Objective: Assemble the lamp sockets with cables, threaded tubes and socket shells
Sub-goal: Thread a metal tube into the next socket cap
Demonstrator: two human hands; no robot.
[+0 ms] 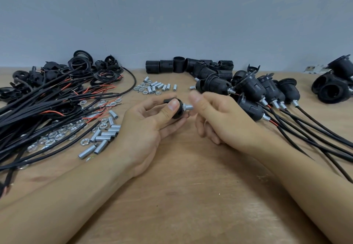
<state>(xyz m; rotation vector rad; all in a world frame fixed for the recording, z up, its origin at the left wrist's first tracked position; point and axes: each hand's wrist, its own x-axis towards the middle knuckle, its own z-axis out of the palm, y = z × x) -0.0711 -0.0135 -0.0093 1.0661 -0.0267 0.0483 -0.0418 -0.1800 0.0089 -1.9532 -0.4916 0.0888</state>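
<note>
Two hands work: your left hand [152, 121] grips the socket cap [176, 110], right hand [208, 113] pinches the threaded tube [188, 107]; tilting could cross-thread it.

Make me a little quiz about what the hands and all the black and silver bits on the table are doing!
1. True or false: the left hand grips a black socket cap with a threaded tube sticking out of it.
2. Which lies left of the hands? A) the loose cables B) the finished sockets C) a hammer
3. Fill in: the row of threaded socket shells stands at the back, next to the ____.

Key
1. True.
2. A. The finished sockets, with cables attached, lie to the right.
3. Wall.
</note>
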